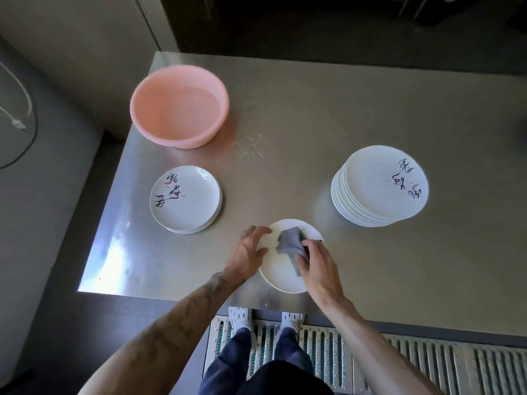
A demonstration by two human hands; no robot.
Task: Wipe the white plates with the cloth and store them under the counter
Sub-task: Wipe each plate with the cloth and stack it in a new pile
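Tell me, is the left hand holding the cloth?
No, the right hand grips the grey cloth on the plate; the left hand holds the plate's rim.

Steel counter (313, 109), matte top, glare patch at the 8 o'clock corner. On it:
- pink basin (179, 106) at 10 o'clock, upright, near the left edge
- water drops (248, 143) at 11 o'clock, just beside the basin
- short plate stack (185, 199) at 9 o'clock, black lettering on the top plate
- tall plate stack (379, 186) at 3 o'clock, slightly skewed, same lettering
- single plate (281, 276) at 6 o'clock, flat, near the front edge

All well apart.
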